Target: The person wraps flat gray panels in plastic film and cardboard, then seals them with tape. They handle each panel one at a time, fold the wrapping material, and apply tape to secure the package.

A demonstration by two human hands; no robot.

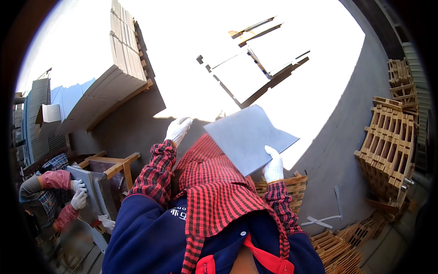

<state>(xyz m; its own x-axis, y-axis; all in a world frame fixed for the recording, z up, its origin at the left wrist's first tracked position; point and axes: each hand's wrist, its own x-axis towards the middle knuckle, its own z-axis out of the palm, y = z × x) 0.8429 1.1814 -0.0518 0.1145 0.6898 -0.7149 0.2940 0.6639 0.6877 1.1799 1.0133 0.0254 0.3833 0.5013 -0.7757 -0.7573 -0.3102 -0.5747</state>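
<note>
My right hand (273, 165), in a white knitted glove, grips a thin grey rectangular panel (248, 137) by its lower right edge, the thumb lying over the top face. The panel is tilted in front of my red-and-black checked apron (219, 182), and its far part reaches into bright sunlight. To the left of the panel, apart from it, my left hand (179, 130) is raised in a matching glove. Its fingers are loosely bent with nothing visible in them.
At left, another person's gloved hands (79, 194) rest on a stack of grey panels (93, 182) beside a wooden frame (118, 163). Tall stacked boards (107, 86) stand far left. Pallets (388, 146) pile up at right. Sunlit flat pieces (242, 75) lie ahead.
</note>
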